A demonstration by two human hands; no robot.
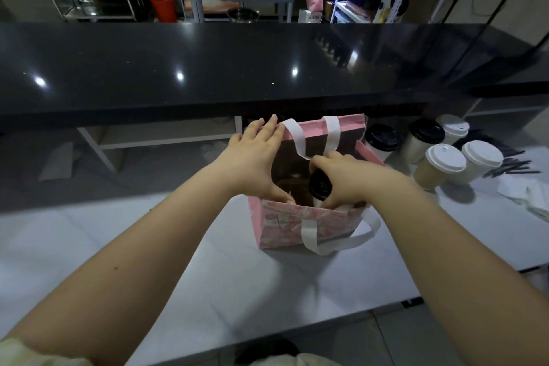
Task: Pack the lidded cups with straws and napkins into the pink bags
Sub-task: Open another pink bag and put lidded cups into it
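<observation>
Black-lidded cup [319, 187] in right hand [344, 178], inside pink bag [297, 224]

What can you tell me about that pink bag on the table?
The pink bag looks like paper, with a pale marbled print on its near side and flat white handles, one hanging outside the front. It stands upright and open on the white table. The left hand spreads its left edge, thumb inside. The right hand lowers a black-lidded cup into it. The inside looks dark, so other contents cannot be told.
</observation>
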